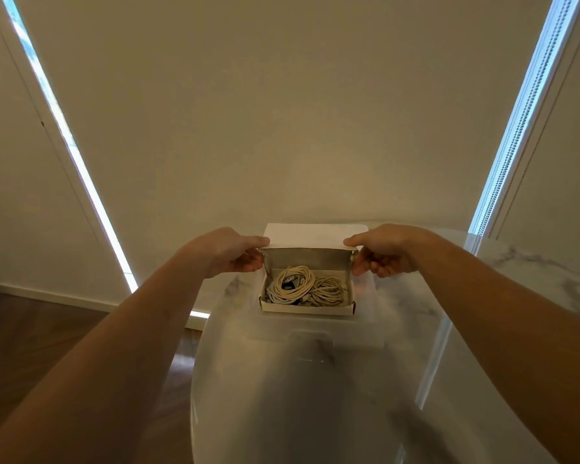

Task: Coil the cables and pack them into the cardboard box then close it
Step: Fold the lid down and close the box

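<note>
A small, shallow, pale cardboard box (307, 308) sits open on a glossy white marble-patterned bench (523, 262), toward the far edge, close to a plain cream wall (282, 112). Inside the box lie two coiled bundles of cream-coloured cable (295, 283), side by side, the left coil larger and partly overlapping the right one; both rest on the box floor below its rim. The box's hinged lid (315, 233) stands raised at the back, its front tuck flap pointing upward. Two bare forearms reach in from the near corners. The left hand (230, 252) has a pinching grip on the lid's left corner, thumb on top and fingers curled underneath. The right hand (384, 251) holds the lid's right corner the same way, thumb above and fingers curled below. Bright vertical strips of window light (523, 112) run down either side of the wall, and dark wooden floor (31, 329) shows at the lower left.
</note>
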The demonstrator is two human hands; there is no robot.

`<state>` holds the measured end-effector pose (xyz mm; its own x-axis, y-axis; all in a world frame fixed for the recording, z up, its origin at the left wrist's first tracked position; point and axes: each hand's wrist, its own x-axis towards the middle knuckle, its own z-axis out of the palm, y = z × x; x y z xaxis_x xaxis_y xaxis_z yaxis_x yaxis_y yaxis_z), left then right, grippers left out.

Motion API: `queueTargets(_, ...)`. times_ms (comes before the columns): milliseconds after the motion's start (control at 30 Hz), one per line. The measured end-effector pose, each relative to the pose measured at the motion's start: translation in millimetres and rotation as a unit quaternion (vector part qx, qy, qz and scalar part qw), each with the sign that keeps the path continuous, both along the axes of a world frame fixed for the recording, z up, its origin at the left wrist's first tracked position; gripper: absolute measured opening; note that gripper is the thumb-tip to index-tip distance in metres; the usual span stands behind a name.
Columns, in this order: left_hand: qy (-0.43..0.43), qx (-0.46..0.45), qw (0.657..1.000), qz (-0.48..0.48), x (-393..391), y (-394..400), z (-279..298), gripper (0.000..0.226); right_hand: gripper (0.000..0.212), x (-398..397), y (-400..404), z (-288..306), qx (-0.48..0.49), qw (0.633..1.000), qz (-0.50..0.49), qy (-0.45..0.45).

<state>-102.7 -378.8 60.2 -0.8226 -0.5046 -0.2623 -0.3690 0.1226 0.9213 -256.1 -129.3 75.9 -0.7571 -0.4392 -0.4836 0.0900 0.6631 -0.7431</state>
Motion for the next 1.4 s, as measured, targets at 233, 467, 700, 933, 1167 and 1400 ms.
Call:
queueTargets(233,-0.020,-0.012,1.000,-0.020,1,-1,-2,0.032,0.038,1,1,-7,0.005,1.000,0.019,0.006)
queueTargets(467,-0.044,-0.010,0.999,-0.030,5,3,-1,0.026,0.022,8,3,-8,0.021,0.998,0.047,0.030)
queueTargets(700,-0.061,-0.033,0.997,-0.036,7,8,-4,0.022,0.016,14,1,-6,0.053,0.994,0.073,0.064)
queueTargets(933,-0.078,-0.079,0.992,-0.055,7,9,-6,0.024,0.017,19,1,-8,0.062,0.991,0.083,0.081)
queueTargets(1167,-0.064,-0.127,0.987,-0.077,7,11,5,0.023,0.015,19,3,-5,0.048,0.992,0.077,0.089)
queueTargets(1400,-0.049,-0.122,0.989,-0.066,4,22,5,0.016,0.018,20,4,-6,0.038,0.993,0.071,0.088)
